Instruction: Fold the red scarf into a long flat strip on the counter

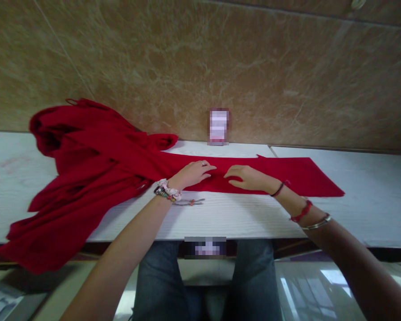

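Observation:
A red cloth (287, 174), perhaps part of a garment, stretches flat across the white tabletop. Its left part is a large rumpled heap (93, 160), with folds hanging over the front edge. My left hand (195, 173) rests on the flat stretch with its fingers extended to the right. Just across from it, my right hand (246, 177) lies on the same cloth, fingers slightly bent and thumb apart. A short gap of red cloth separates the fingertips. Neither hand grips anything that I can see.
The white table (220, 218) runs along a brown marbled wall (200, 67). A blurred-out upright object (218, 127) leans against the wall behind the cloth. My legs in jeans (160, 276) are under the front edge. Papers (3, 298) show at the lower left.

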A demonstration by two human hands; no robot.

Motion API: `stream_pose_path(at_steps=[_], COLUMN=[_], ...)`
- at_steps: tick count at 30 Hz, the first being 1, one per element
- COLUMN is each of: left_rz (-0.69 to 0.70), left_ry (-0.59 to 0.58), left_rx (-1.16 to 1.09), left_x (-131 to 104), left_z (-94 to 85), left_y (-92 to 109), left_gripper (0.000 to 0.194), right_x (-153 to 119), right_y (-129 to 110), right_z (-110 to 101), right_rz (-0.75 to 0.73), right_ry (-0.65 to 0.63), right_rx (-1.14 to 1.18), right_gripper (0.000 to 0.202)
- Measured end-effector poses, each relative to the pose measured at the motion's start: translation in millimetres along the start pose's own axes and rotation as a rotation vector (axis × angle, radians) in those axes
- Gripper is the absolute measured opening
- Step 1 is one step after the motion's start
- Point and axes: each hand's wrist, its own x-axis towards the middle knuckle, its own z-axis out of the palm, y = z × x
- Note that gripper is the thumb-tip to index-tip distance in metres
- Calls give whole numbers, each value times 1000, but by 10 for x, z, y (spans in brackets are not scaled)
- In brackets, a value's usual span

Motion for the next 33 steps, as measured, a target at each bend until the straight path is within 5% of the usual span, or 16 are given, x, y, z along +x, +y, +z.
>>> stream_pose_path(at_steps=[4, 8, 13, 19, 27, 33], left_rz=[-81, -23, 120, 115, 119, 117], left_ry=[70, -5, -82, -129, -12, 24], left_rx=[-6, -1, -55, -19, 78, 102], left_x=[-24, -40, -54, -85, -44, -28], left_z=[-137, -188, -154, -197, -128, -88], left_y=[7, 72, 179, 278, 308, 277], left_gripper=[22, 16, 27, 38, 21, 20], right_x=[-2, -94, -162, -186, -161, -180], right_y=[-155, -154, -118, -59, -10, 63], right_z=[174, 182, 129, 159, 137, 79], right_rz=[-55, -71, -56, 33, 108, 134], right_ry=[42, 50, 14, 24, 189, 158], right_rx=[5, 21, 57, 54, 58, 60], right_gripper=[27, 30, 37, 57, 19, 7])
